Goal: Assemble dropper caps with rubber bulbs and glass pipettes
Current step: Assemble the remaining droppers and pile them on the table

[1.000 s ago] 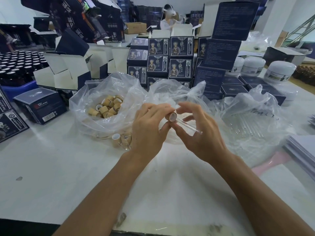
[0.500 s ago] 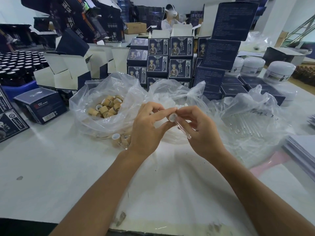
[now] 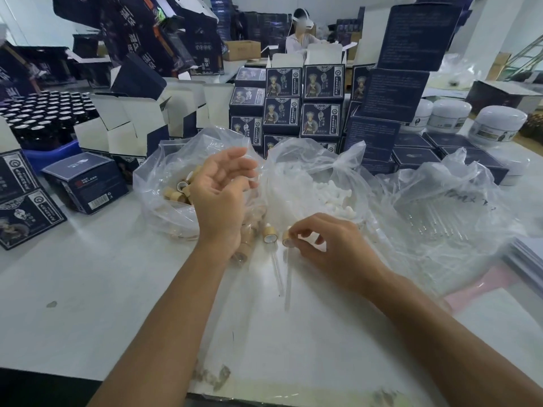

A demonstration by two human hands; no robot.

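A: Where's the dropper (image 3: 287,254)?
B: On the table (image 3: 117,289), cap pinched by the right hand (image 3: 329,245), pipette running toward the person, beside another dropper (image 3: 271,245).
A: Left hand (image 3: 220,195)?
B: Empty, fingers relaxed, nearest the cap bag (image 3: 164,183). Bulb bag (image 3: 308,171) centre, pipette bag (image 3: 440,207) right.

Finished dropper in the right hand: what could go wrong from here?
1. The right hand pinches only the cap of the finished dropper; its glass pipette lies alongside the neighbouring dropper, so the two could knock together or roll.
2. The left hand hangs open over the bag of caps; its wrist is close to more finished droppers and could sweep them.
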